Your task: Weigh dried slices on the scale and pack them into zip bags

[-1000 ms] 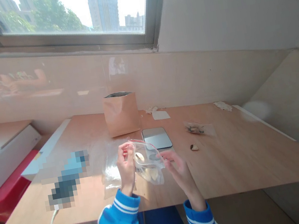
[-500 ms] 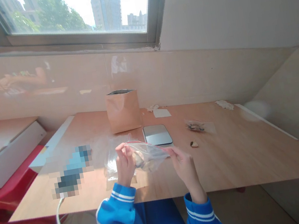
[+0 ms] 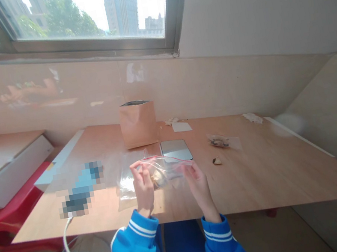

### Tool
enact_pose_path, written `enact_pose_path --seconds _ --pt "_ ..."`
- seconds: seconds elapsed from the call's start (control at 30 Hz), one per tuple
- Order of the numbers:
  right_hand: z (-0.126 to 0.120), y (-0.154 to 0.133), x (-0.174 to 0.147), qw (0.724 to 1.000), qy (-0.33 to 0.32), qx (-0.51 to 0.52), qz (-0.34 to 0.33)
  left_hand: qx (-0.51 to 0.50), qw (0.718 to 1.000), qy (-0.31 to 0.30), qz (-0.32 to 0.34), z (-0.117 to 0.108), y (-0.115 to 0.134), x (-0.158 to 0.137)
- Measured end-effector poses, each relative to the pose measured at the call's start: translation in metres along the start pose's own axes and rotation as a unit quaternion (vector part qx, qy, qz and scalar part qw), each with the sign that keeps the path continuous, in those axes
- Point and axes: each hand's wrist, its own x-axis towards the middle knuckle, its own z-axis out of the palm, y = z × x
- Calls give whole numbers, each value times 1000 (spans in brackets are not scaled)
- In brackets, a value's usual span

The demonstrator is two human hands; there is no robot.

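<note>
Both of my hands grip a clear zip-lock bag [image 3: 172, 172] with a red strip along its top edge. My left hand [image 3: 143, 187] pinches the left corner, and my right hand [image 3: 198, 183] pinches the right one. Inside the bag are pale dried slices [image 3: 157, 178], too blurred to name surely. Just beyond the bag lies a flat scale [image 3: 176, 150] with a metallic top, partly covered by the bag. Another clear plastic bag [image 3: 126, 185] lies flat on the table beside my left hand. A small dark-edged pale slice [image 3: 217, 161] rests to the right.
A brown paper pouch [image 3: 138, 124] stands upright at the back of the wooden table [image 3: 278, 176]. To the right lies a small clear bag of dark pieces [image 3: 220, 141]. A blurred-out device [image 3: 82, 189] with a white cable is at left. White scraps [image 3: 182, 126] lie near the wall.
My right hand has moved left, closer to my left hand, and the bag between them has shifted slightly. Both hands keep hold of it.
</note>
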Motion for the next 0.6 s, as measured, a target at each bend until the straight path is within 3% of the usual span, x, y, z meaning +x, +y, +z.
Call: enact_pose_path --seconds 0.1,0.17,0.33,0.6 --pt "-7 1 1 998 63 0 24 -68 997 -23 -40 -1 5 2" --pt "-13 3 2 997 69 8 46 -95 992 -39 -77 -4 4 5" --pt "-24 6 5 997 39 5 69 -104 985 -60 -127 -13 -3 9" --pt "-42 11 4 996 -24 -22 80 -101 983 -64 -136 -22 -10 6"
